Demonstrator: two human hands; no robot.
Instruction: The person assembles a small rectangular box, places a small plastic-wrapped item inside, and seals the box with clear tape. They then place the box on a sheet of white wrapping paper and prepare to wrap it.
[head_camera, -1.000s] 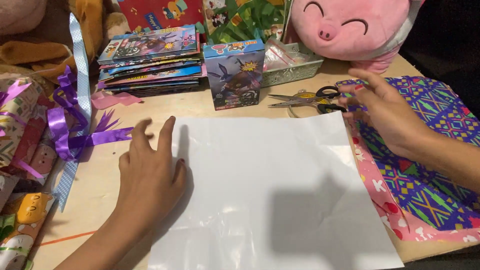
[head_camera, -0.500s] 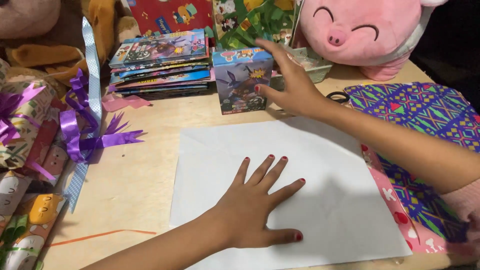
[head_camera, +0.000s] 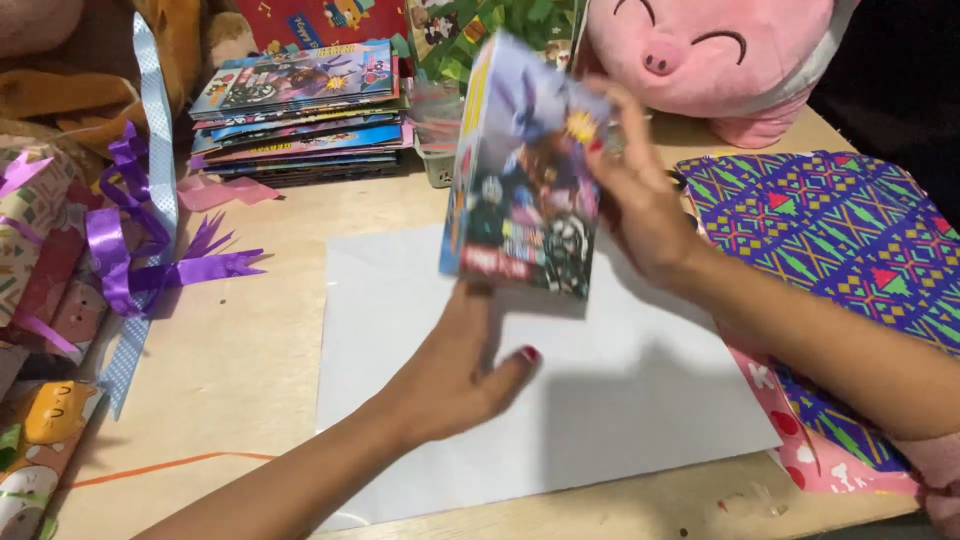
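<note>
Right hand (head_camera: 640, 205) clamps box (head_camera: 525, 170) by its far side, lifted over white sheet (head_camera: 600, 400); left hand (head_camera: 465, 370) open beneath, steadying bottom edge.

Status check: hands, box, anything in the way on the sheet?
Right hand grips the colourful box, lifted above the white sheet. Left hand under the box's lower edge. Sheet bare beneath.

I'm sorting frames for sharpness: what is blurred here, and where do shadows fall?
Head view: the box held by the right hand is motion-smeared, its print unreadable; the left hand and book stack look sharper; a soft shadow lies on the white sheet beneath the box; no strong glare.
</note>
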